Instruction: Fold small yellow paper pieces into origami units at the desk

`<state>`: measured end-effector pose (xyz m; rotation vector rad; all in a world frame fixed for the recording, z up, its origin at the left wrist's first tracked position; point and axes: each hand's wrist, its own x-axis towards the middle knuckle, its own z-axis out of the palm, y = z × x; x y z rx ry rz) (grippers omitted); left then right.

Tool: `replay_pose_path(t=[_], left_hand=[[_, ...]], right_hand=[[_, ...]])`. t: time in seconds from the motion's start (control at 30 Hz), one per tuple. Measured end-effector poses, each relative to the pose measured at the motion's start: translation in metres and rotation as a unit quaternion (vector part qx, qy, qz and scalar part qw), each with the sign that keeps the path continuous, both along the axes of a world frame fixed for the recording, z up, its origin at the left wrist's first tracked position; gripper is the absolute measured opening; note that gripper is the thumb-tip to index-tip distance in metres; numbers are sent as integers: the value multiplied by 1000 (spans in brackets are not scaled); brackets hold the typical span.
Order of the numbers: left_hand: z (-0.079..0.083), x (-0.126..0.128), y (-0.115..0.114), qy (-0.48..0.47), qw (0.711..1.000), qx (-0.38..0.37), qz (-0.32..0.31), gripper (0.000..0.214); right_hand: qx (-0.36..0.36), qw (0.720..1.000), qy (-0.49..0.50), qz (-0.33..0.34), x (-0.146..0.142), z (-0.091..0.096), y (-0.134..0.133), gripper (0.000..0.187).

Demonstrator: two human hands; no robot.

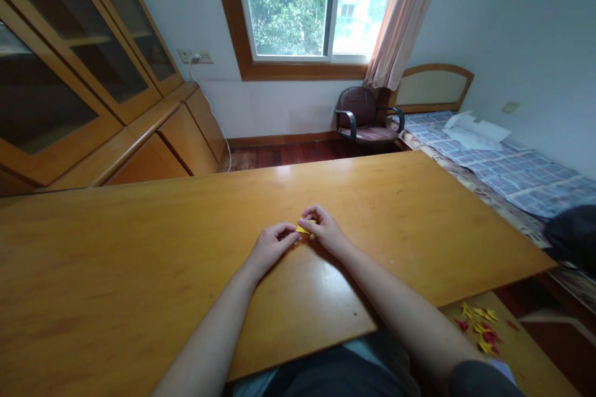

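A small piece of folded yellow paper [302, 229] is held between my two hands, just above the wooden table [186, 273]. My left hand [274, 243] pinches its left end between thumb and fingers. From the right, my right hand [323, 229] grips the same paper, its thumb lying over the top. The fingers cover much of the paper, so its full shape is hidden.
Several red and yellow folded paper pieces [484, 329] lie on a lower surface at the right. A maroon armchair [358, 111] stands beyond the table, below the window. A bed [512, 167] runs along the right; a glass-doored cabinet [88, 49] stands left.
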<state>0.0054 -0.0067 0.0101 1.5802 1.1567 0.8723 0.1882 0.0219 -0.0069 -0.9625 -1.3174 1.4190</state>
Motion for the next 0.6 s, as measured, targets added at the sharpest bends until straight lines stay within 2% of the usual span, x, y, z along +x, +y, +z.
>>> replay_pose_path(t=[0.4, 0.6], left_hand=[[2, 0, 1, -38, 999, -11, 16, 25], [1, 0, 1, -54, 998, -12, 28, 24]], right_hand=[[13, 1000, -19, -4, -1, -3, 1, 34], [34, 998, -48, 0, 0, 0, -1, 27]])
